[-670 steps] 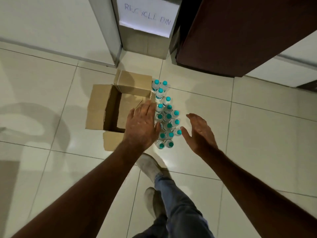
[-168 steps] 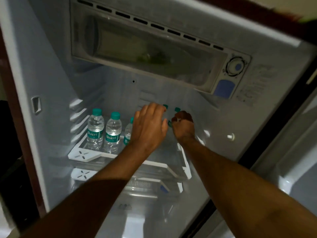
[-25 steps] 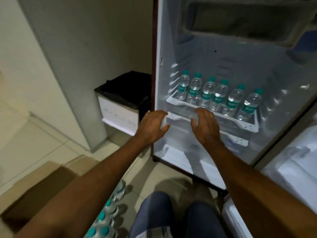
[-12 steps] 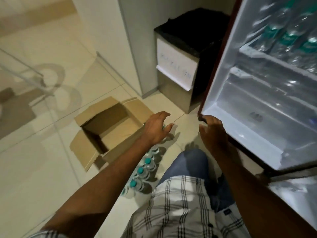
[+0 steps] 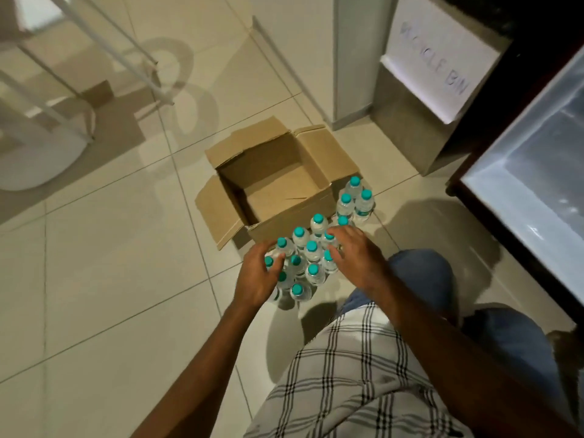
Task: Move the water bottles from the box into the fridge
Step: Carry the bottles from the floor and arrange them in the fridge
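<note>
Both hands (image 5: 311, 265) spread loosely over teal-capped bottles (image 5: 311, 251); sign (image 5: 441, 63) reads "BIN"

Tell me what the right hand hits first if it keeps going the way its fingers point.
Probably the teal-capped water bottles clustered on the floor: the right hand has its fingers spread just above their caps. Depth is unclear; it may already touch one.

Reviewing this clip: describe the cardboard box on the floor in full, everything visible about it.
The cardboard box is plain brown corrugated card, standing upright on the tiled floor with all its top flaps folded outward. Its inside looks empty; only the bare bottom shows. A cluster of teal-capped water bottles stands on the floor against its near side, a few more by its right corner. Neither hand touches it: the left hand and right hand are over the bottles.
</note>
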Demonstrator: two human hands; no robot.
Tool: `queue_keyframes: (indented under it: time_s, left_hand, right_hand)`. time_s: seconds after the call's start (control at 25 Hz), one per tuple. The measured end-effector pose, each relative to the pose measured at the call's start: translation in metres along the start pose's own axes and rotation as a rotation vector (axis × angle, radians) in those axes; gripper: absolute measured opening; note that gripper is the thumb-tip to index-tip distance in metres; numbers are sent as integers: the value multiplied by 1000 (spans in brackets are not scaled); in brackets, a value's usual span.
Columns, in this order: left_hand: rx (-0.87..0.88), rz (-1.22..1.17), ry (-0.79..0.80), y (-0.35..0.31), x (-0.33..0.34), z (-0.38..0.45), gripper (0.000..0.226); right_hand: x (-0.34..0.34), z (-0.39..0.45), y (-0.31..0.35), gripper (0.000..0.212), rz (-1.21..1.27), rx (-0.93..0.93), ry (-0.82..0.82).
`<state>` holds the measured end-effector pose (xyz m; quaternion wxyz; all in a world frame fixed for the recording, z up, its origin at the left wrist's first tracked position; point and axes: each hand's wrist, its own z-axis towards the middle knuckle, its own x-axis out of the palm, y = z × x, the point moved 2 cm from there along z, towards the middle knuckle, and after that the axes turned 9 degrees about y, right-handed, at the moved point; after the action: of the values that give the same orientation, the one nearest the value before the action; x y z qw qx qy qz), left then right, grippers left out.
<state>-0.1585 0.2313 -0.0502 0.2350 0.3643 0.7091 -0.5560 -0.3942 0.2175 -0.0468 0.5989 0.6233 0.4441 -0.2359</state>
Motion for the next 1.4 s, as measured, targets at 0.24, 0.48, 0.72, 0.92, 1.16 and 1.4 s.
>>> queue_keyframes:
  time_s: [0.24, 0.48, 0.72, 0.92, 1.16, 1.4]
  left_hand:
    - [-198, -87, -44, 67, 7, -33, 42]
    - [-257, -117, 22, 89, 36, -46, 48]
    - [-282, -189, 60, 94, 57, -48, 50]
    - [-301, -264, 23, 95, 62, -45, 42]
    - [-340, -325, -9, 95, 63, -45, 38]
    - [-344, -323, -25, 92, 63, -54, 37]
  right_hand:
    - [53, 10, 53, 40, -98, -151, 299]
    - [91, 12, 67, 58, -238, -16, 522]
    - [106, 10, 63, 51, -392, 12, 608]
    - [118, 11, 59, 53, -443, 0, 660]
    - [126, 20, 53, 67, -642, -43, 726]
    - [121, 23, 51, 63, -682, -114, 797]
